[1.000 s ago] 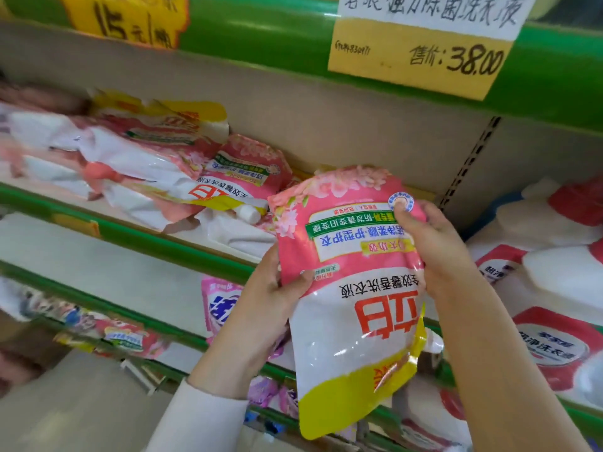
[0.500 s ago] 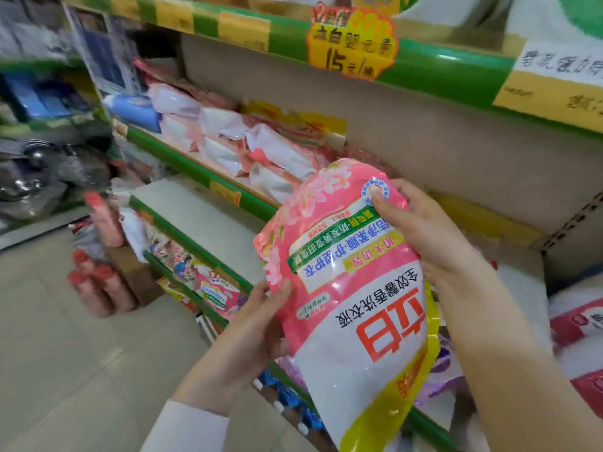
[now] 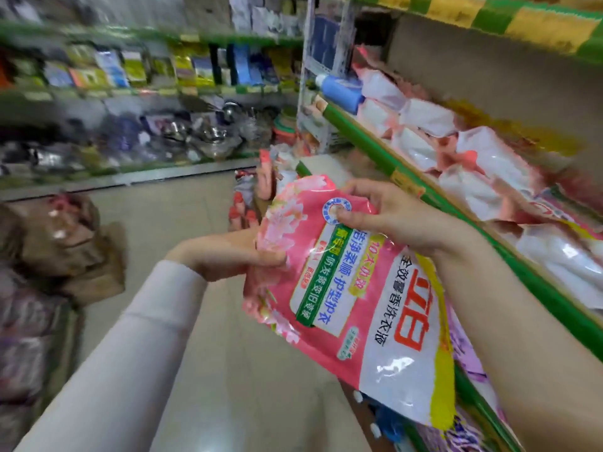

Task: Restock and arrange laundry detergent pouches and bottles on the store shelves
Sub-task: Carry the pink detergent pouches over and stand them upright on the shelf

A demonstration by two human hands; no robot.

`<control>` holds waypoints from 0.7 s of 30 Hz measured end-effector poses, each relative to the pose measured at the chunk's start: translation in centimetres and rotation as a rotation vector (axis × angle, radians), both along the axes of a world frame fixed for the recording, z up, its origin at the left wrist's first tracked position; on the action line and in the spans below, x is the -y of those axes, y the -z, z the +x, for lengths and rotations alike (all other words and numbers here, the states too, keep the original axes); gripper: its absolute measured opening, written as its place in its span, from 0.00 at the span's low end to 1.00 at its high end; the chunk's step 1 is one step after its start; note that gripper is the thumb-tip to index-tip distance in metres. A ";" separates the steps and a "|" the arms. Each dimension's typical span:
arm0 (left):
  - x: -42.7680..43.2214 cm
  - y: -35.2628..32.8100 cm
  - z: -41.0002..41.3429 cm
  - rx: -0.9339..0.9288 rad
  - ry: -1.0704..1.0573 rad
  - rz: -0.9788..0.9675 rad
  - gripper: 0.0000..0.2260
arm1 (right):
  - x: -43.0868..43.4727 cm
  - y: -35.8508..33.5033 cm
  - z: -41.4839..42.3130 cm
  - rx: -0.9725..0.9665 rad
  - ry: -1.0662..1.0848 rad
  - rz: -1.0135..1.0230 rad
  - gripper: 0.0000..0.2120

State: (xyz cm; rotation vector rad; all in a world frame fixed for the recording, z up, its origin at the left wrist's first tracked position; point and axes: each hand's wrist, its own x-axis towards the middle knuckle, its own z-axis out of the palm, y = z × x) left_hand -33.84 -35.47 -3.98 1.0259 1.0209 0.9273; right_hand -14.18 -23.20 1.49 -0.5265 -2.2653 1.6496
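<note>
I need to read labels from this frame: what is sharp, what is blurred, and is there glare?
Head view: the held pouch is sharpest, its large print legible, with small glints on its white part; head view again, the far shelves are smeared by motion blur, and the shelf pouches at right are soft with bright glare.
</note>
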 end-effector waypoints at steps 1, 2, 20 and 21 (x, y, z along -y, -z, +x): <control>0.6 0.0 -0.5 0.028 0.022 -0.042 0.41 | 0.0 0.0 -1.1 0.025 -0.045 -0.002 0.05; 1.5 -0.1 -1.0 0.071 -0.014 -0.080 0.40 | 0.0 0.2 -2.7 0.048 -0.101 -0.001 0.05; 4.0 3.6 -3.1 0.461 -0.847 0.111 0.24 | -3.3 0.9 -17.7 0.132 -0.531 0.019 0.05; 4.3 3.5 -3.3 0.434 -0.897 0.118 0.22 | -3.1 1.0 -18.3 0.119 -0.537 0.037 0.06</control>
